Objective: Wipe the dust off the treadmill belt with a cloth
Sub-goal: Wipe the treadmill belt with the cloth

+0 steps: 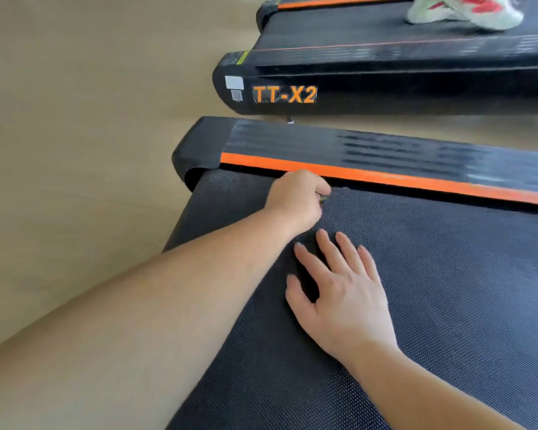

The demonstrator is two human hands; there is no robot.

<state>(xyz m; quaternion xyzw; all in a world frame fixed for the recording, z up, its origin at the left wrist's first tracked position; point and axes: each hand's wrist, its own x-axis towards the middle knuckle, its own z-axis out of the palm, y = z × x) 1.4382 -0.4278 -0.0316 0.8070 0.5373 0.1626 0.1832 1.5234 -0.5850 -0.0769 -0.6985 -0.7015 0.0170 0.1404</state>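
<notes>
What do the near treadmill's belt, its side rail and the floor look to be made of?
Belt: matte black rubber-like sheet, by its fine dotted weave texture. Side rail: probably hard black plastic, ribbed with a slight sheen, edged by a smooth orange strip. Floor: smooth matte tan, perhaps vinyl or wood; too blurred to tell.

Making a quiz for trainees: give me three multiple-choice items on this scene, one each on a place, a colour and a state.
1. The right hand lies on: A the belt; B the floor; C a shoe.
2. The strip beside the belt is: A blue; B orange; C white.
3. The right hand's fingers are: A fisted; B straight and spread; C round a cloth.
Key: 1 A, its palm is on the belt; 2 B, plainly orange; 3 B, they lie flat and apart.
</notes>
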